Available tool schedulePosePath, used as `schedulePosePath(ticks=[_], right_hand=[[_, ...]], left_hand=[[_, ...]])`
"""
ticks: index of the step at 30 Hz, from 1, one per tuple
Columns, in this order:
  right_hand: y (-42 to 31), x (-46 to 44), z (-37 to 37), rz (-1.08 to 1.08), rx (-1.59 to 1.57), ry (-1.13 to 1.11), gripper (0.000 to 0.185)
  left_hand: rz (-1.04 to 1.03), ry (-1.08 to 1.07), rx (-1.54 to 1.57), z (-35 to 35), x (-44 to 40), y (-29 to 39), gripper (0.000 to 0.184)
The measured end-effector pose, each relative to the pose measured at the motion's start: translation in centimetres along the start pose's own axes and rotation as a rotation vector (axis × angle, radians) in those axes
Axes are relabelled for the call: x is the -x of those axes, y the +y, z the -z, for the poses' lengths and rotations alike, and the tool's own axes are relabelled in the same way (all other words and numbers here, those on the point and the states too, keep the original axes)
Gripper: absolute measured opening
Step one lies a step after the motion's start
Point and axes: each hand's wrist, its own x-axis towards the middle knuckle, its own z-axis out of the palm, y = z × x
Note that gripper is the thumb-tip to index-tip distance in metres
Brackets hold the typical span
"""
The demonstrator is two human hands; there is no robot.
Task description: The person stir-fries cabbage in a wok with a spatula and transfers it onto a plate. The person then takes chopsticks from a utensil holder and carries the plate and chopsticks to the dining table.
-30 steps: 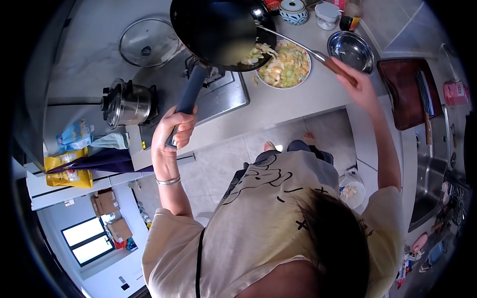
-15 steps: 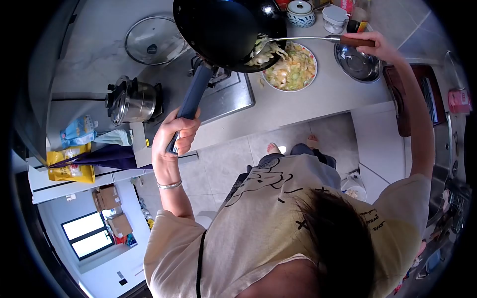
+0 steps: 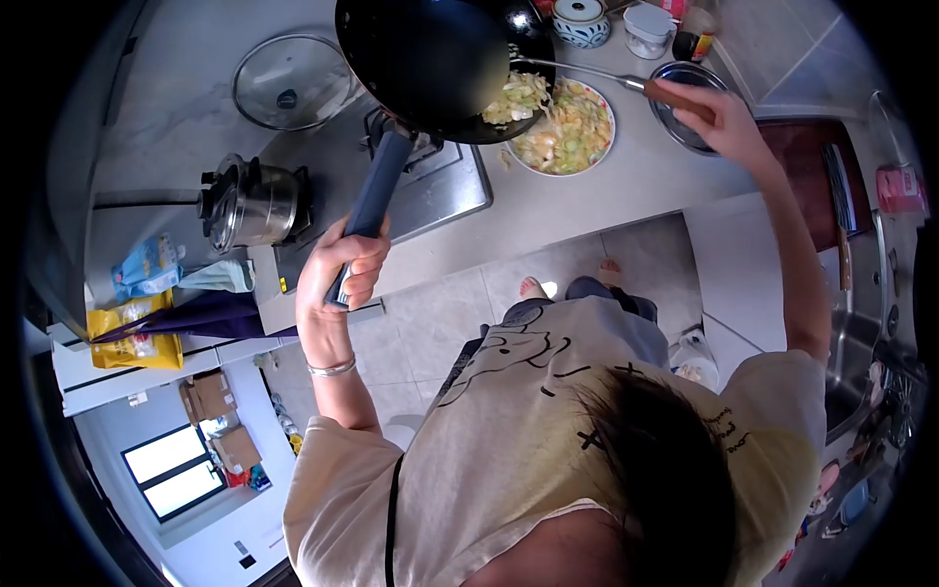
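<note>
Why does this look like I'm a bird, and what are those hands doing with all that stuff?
There is no robot here, just a person using two bare hands. All the pictures come from one camera worn on the person's head. It looks forward and down, so you see hair, a shirt and even toes, and everything looks bent.

The left hand holds the handle of a big black pan. The right hand holds a long cooking tool that reaches to the pan. There is chopped food in the pan, and more on the plate next to it.

On the counter you can also see a glass lid, a metal bowl and a patterned jar. A shiny pot sits on the left.
</note>
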Motion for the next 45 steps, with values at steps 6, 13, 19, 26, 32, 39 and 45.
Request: schedulePosePath(ticks=[6,13,19,26,32,39,45], right_hand=[[-4.9,4.9,-0.7,-0.294,-0.033,-0.018,0.045],[-7.5,9.1,-3.9,-0.298,0.082,0.107,0.044],[-8.1,10.9,-5.1,-0.326,0.149,0.141,0.044],[-8.8,12.3,-5.2,-0.372,0.07,0.178,0.045],[-8.5,13.4,-5.6,-0.353,0.012,0.229,0.045],[-8.8,14.7,-5.6,-0.422,0.093,0.158,0.045],[-8.7,15.9,-6.1,-0.387,0.182,0.162,0.045]], left_hand=[[-0.003,0.014,-0.005,0.2,-0.4,-0.1,0.009],[0.015,-0.005,-0.014,0.7,-1.1,-0.6,0.011],[0.024,0.01,-0.062,0.6,-1.8,-0.5,0.013],[0.02,0.007,-0.089,0.9,-2.1,-0.2,0.013],[0.006,0.034,-0.082,1.5,-2.4,-0.5,0.013],[0.0,0.05,-0.042,2.3,-2.3,-0.6,0.012],[-0.014,0.09,-0.044,2.2,-2.0,-0.6,0.012]])
